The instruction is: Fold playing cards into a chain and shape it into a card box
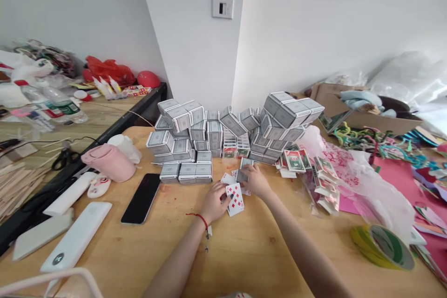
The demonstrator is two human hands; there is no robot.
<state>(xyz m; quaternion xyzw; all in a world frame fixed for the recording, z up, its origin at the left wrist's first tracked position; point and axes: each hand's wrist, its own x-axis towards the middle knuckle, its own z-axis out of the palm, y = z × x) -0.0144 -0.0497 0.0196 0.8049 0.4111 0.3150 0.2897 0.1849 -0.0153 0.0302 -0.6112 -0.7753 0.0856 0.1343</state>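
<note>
My left hand (212, 204), with a red string at the wrist, pinches a playing card with red diamonds (236, 201), face up just above or on the wooden table. Right beside it, my right hand (257, 181) is closed on a small stack of grey-backed playing cards (246, 163). A few loose face-up cards (227, 178) lie under and between both hands. Behind them, many grey-patterned blocks of playing cards (195, 172) are stacked into a stepped structure. Red and green card boxes (229, 151) stand at its middle.
Left of my hands lie a black phone (141, 199), a white power bank (77, 236) and a pink pouch (108, 162). To the right are opened card boxes (326, 181), clear plastic film (366, 195) and a yellow tape roll (382, 247). A wall (195, 32) rises behind.
</note>
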